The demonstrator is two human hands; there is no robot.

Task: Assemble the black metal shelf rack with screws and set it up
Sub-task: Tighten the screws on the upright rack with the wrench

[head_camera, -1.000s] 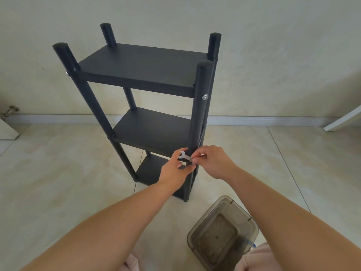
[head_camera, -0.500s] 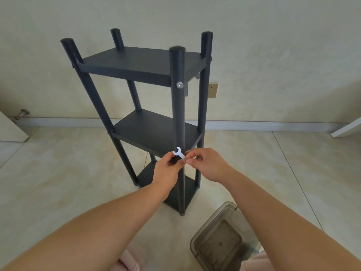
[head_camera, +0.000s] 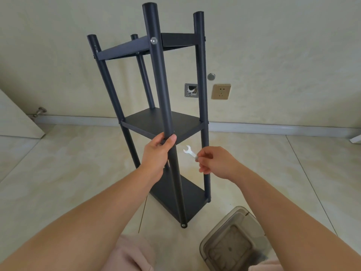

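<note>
Grey plastic bin (head_camera: 232, 244) on tile floor (head_camera: 58, 173); gold wall socket (head_camera: 221, 91); doorstop (head_camera: 39, 111).

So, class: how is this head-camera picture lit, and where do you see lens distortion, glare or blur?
Head view: soft, even light, only faint shadows on the tiled floor; wide-angle bending curves the baseboard and splays the rack posts; the small wrench in the right hand looks overexposed; the left hand is sharp.

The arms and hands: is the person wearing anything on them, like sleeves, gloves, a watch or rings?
No. Both forearms are bare as far as the picture shows, with no sleeves in view. The left hand and the right hand have no gloves, and no watch, bracelet or ring shows on them. The only clothing seen is pale pink fabric at the bottom edge of the picture, below the arms.
</note>
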